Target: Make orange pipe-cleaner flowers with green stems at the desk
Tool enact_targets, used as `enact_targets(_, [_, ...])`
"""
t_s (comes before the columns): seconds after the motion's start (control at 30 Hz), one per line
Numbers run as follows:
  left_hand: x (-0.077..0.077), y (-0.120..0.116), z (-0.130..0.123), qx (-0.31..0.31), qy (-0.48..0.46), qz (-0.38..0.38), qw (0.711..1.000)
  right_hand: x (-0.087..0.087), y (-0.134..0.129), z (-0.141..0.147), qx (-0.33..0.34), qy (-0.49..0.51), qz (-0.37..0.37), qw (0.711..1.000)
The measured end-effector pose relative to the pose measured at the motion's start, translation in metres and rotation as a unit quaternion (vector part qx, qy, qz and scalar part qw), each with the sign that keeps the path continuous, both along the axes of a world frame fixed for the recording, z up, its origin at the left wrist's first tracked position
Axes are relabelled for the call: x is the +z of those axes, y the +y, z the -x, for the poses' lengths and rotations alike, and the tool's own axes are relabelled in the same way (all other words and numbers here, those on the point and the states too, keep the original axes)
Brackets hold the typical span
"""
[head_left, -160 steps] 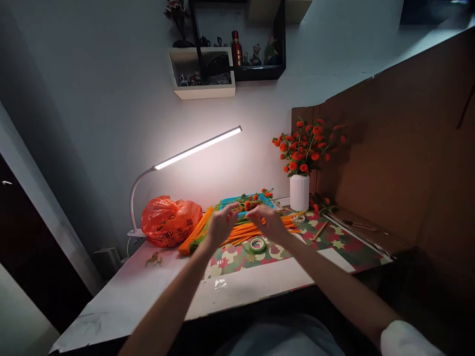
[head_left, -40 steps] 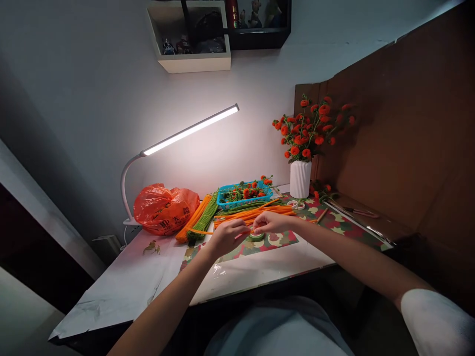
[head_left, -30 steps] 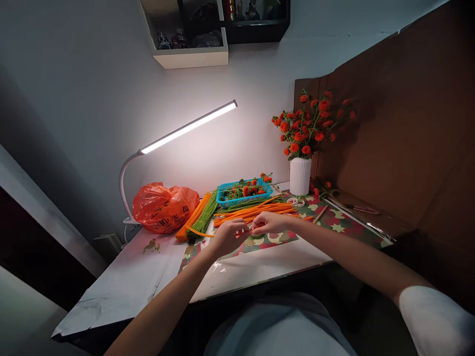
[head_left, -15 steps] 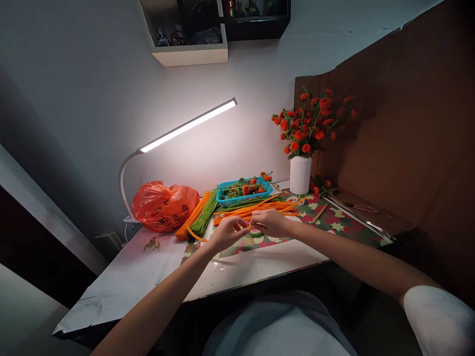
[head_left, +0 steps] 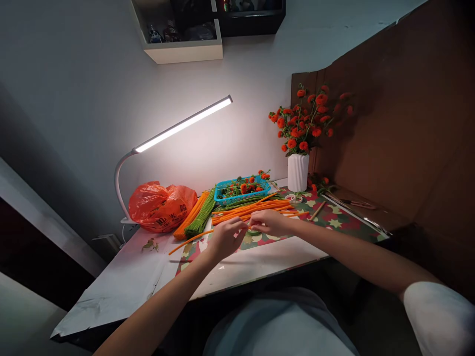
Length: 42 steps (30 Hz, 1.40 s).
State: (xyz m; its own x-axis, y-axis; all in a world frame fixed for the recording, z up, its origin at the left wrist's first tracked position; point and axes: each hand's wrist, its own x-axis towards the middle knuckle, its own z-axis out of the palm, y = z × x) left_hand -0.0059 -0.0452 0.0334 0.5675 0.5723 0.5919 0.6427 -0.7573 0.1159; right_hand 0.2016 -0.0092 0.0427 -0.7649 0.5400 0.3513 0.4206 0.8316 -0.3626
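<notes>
My left hand (head_left: 229,238) and my right hand (head_left: 270,222) meet over the patterned mat, fingertips pinched close together. An orange pipe cleaner (head_left: 191,242) runs out to the left from behind my left hand, and a bit of orange shows between the fingertips. Most of the held part is hidden by the fingers. Just below the fingertips lies a roll of green tape (head_left: 254,232), partly covered. Behind the hands are loose orange pipe cleaners (head_left: 237,213), with green ones (head_left: 245,202) along their far side.
A blue basket (head_left: 218,199) holds orange flowers with green stems. Bundled green pipe cleaners (head_left: 200,220) lie beside a red plastic bag (head_left: 161,207). A white vase (head_left: 298,173) of orange flowers stands at the back right. Pliers (head_left: 358,203) lie farther right; a lamp (head_left: 181,124) shines above.
The orange pipe cleaner now sticks out farther to the left and lies straighter. My left hand has turned slightly; both hands remain together. The view has shifted a little.
</notes>
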Motion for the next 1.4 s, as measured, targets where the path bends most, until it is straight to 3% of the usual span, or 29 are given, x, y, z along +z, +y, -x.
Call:
enact_targets(0.1, [0.005, 0.001, -0.001, 0.006, -0.062, 0.152, 0.986, -0.001, -0.003, 0.0, 0.017, -0.01, -0.119, 0.993])
enact_targets(0.17, [0.006, 0.005, 0.0, 0.0, -0.115, 0.272, 0.955, -0.002, -0.003, 0.0, 0.026, -0.023, -0.191, 0.981])
enact_targets(0.3, [0.007, 0.018, 0.006, -0.02, -0.208, 0.525, 0.825, -0.003, 0.003, 0.001, 0.045, -0.074, -0.32, 0.943])
enact_targets(0.37, [0.007, 0.023, 0.009, -0.035, -0.223, 0.614, 0.756, -0.003, 0.006, 0.003, 0.061, -0.094, -0.35, 0.93])
enact_targets(0.4, [0.007, 0.024, 0.01, -0.039, -0.22, 0.639, 0.736, -0.003, 0.006, 0.004, 0.067, -0.095, -0.349, 0.93])
enact_targets(0.43, [0.007, 0.025, 0.011, -0.039, -0.212, 0.644, 0.734, -0.004, 0.007, 0.005, 0.067, -0.087, -0.334, 0.936])
enact_targets(0.47, [0.007, 0.024, 0.012, -0.036, -0.198, 0.625, 0.755, -0.004, 0.007, 0.006, 0.06, -0.071, -0.306, 0.948])
enact_targets(0.5, [0.007, 0.022, 0.013, -0.031, -0.178, 0.577, 0.796, -0.004, 0.006, 0.006, 0.05, -0.05, -0.265, 0.962])
enact_targets(0.57, [0.006, 0.016, 0.014, -0.024, -0.125, 0.397, 0.909, -0.004, 0.005, 0.006, 0.03, -0.004, -0.156, 0.987])
enact_targets(0.6, [0.006, 0.012, 0.014, -0.025, -0.087, 0.281, 0.955, -0.004, 0.005, 0.006, 0.025, 0.016, -0.098, 0.995])
enact_targets(0.63, [0.005, 0.009, 0.013, -0.026, -0.048, 0.169, 0.984, -0.004, 0.005, 0.005, 0.025, 0.03, -0.044, 0.998])
enact_targets(0.67, [0.005, 0.006, 0.013, -0.028, -0.013, 0.071, 0.997, -0.004, 0.005, 0.004, 0.028, 0.038, 0.002, 0.999])
enact_targets(0.73, [0.005, 0.003, 0.013, -0.035, 0.04, -0.072, 0.996, -0.002, 0.005, 0.003, 0.035, 0.044, 0.075, 0.996])
enact_targets(0.8, [0.004, 0.003, 0.012, -0.039, 0.07, -0.151, 0.985, 0.0, 0.006, 0.002, 0.035, 0.036, 0.132, 0.99])
enact_targets(0.87, [0.004, 0.003, 0.011, -0.038, 0.084, -0.181, 0.979, 0.002, 0.006, 0.002, 0.032, 0.024, 0.181, 0.983])
enact_targets(1.0, [0.004, 0.001, 0.009, -0.044, 0.067, -0.143, 0.987, 0.003, 0.005, 0.002, 0.038, 0.018, 0.228, 0.973])
enact_targets(1.1, [0.005, -0.002, 0.006, -0.045, -0.005, -0.031, 0.999, 0.0, 0.004, 0.004, 0.045, 0.03, 0.21, 0.976])
enact_targets(1.2, [0.007, -0.004, 0.003, -0.021, -0.091, 0.102, 0.99, -0.002, 0.001, 0.005, 0.047, 0.056, 0.135, 0.988])
enact_targets(1.3, [0.01, -0.002, 0.001, 0.004, -0.158, 0.259, 0.953, -0.001, -0.004, 0.006, 0.042, 0.048, 0.007, 0.998])
enact_targets(1.4, [0.01, 0.006, 0.002, 0.008, -0.227, 0.452, 0.862, 0.0, -0.008, 0.006, 0.033, -0.019, -0.156, 0.987])
